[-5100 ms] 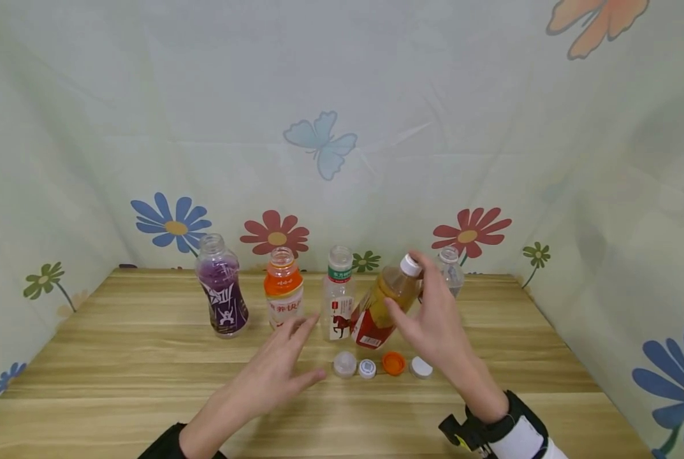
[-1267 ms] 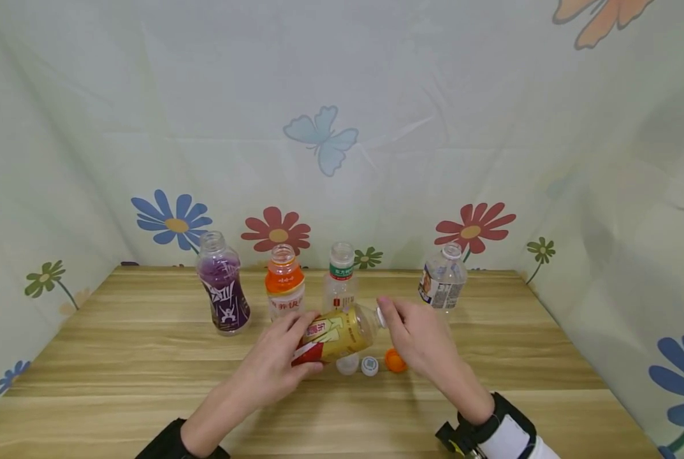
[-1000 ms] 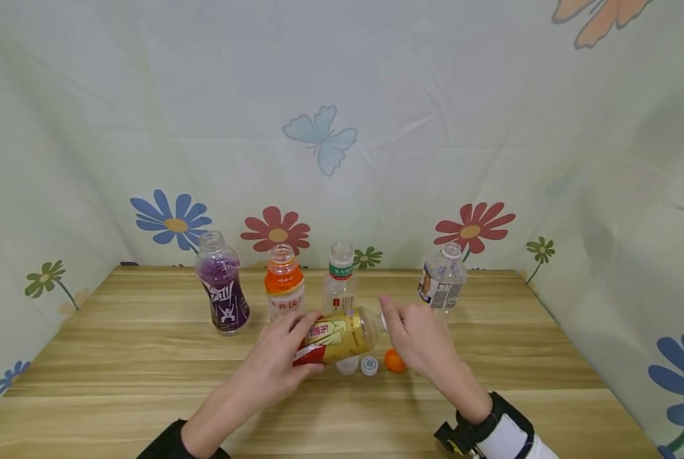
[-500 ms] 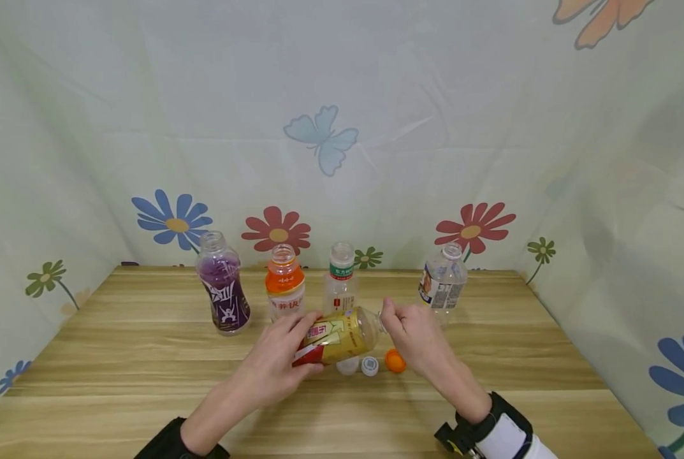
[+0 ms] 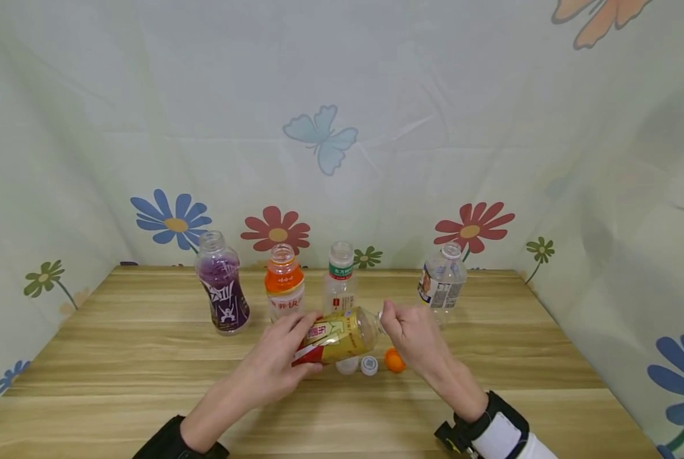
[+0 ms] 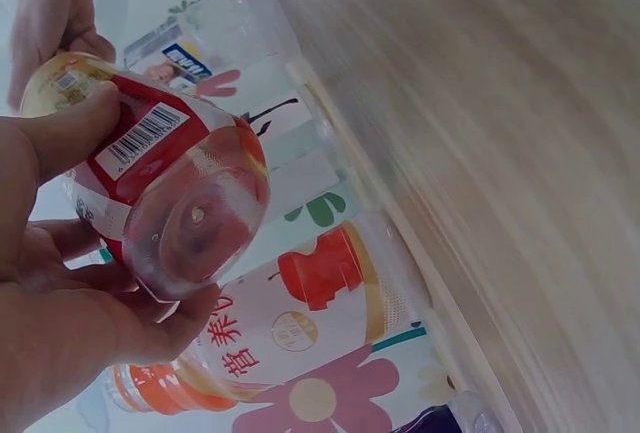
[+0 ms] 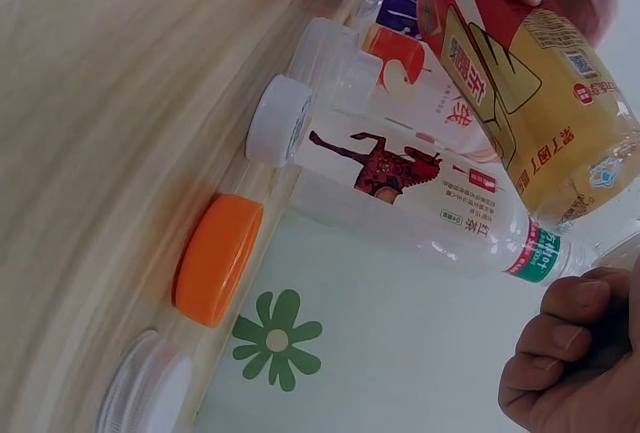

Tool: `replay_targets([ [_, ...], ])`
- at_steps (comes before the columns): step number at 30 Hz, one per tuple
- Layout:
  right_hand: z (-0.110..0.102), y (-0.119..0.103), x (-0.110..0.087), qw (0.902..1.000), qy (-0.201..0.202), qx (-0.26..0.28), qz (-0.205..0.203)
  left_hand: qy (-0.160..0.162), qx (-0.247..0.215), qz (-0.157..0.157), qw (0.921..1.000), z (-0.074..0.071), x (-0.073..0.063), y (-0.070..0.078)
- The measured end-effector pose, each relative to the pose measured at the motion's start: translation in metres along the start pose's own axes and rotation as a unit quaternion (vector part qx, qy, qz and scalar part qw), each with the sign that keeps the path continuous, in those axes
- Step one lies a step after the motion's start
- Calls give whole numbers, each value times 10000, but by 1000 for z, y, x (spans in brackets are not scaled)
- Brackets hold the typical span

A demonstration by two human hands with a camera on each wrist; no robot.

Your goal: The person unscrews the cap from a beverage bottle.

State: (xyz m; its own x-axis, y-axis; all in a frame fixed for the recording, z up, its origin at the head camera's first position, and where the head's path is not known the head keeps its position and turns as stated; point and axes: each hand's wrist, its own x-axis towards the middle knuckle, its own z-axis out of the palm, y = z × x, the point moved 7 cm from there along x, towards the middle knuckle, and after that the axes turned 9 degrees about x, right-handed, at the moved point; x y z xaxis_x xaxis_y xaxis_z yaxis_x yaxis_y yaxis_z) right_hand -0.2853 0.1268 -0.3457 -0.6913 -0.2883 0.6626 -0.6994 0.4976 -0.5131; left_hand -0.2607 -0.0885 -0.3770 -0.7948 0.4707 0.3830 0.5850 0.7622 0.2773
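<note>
A bottle [image 5: 342, 336] with a gold and red label lies nearly level above the table, its neck to the right. My left hand [image 5: 267, 363] grips it round the base; the left wrist view shows thumb and fingers wrapping the bottle [image 6: 185, 168]. At the neck, my right hand [image 5: 419, 338] pinches the white cap, mostly hidden behind the thumb and curled fingers. Beneath the bottle on the table are a translucent cap [image 5: 347, 366], a small white cap [image 5: 369, 366] and an orange cap [image 5: 395, 361]. Another white cap [image 7: 150, 388] shows in the right wrist view.
Uncapped bottles stand along the back of the wooden table [image 5: 118, 370]: a purple one [image 5: 222, 287], an orange-and-white one [image 5: 284, 280], a clear one with a green band [image 5: 340, 274] and a clear labelled one [image 5: 442, 280]. A flowered cloth [image 5: 342, 64] hangs behind.
Several seconds ago the right hand held the tilted bottle by its cap, with the left hand apart. Now the left grips its base. Lately the right hand has turned slightly at the cap.
</note>
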Motion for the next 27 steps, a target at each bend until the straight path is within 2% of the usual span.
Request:
replay_targets([
  [9, -1, -3, 0, 9992, 65, 122, -362, -158, -50, 52, 9998, 0, 0, 0],
  [14, -3, -12, 1, 9941, 133, 19, -1076, -573, -312, -40, 9979, 3, -2, -3],
  [18, -2, -17, 0, 9865, 47, -362, -1594, -760, -426, -117, 9961, 5, -3, -6],
  [23, -1, -19, -3, 9799, -207, -794, -1818, -905, -709, -108, 9933, 6, -3, -9],
  [27, -2, -22, -4, 9788, -379, -879, -1811, -978, -931, -178, 9907, 5, -3, -11],
])
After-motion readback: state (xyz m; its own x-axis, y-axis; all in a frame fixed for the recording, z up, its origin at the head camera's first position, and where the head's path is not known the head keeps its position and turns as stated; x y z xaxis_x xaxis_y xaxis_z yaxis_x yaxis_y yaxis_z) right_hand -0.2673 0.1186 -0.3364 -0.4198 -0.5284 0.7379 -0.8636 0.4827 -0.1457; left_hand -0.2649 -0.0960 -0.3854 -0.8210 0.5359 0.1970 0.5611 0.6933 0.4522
